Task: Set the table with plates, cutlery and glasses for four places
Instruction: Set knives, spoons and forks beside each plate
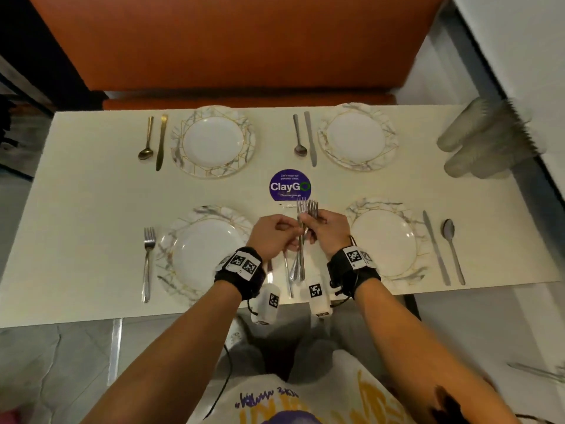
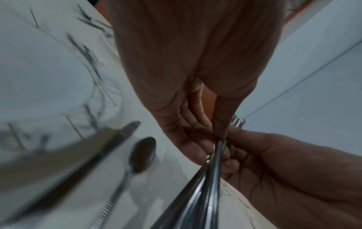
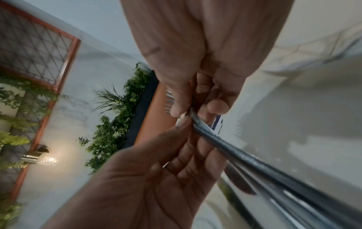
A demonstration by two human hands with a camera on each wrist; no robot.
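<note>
Forks [image 1: 306, 209] bunched upright over the middle of the tabletop [image 1: 91, 194], tines fanned just in front of the purple sticker [image 1: 289, 185]. Right hand [image 1: 328, 229] is wrapped around the bundle, and the left hand [image 1: 273, 237] is pinching at one handle, thumb and fingertip closed on it, seemingly working a single fork loose. One fork [image 1: 149, 261] already lies left of the near-left plate [image 1: 208, 252]; the near-right plate [image 1: 383, 240] has a knife [image 1: 435, 246] and spoon [image 1: 452, 249] on its right but no fork, and neither do the two far places. Glasses [image 1: 483, 139] sit stacked at the far right corner, not yet set out. Risk here, I'd say: slick metal handles nested together, so the pull could drag a second fork out or loosen the right hand's hold, dropping cutlery onto the plate rims below.
</note>
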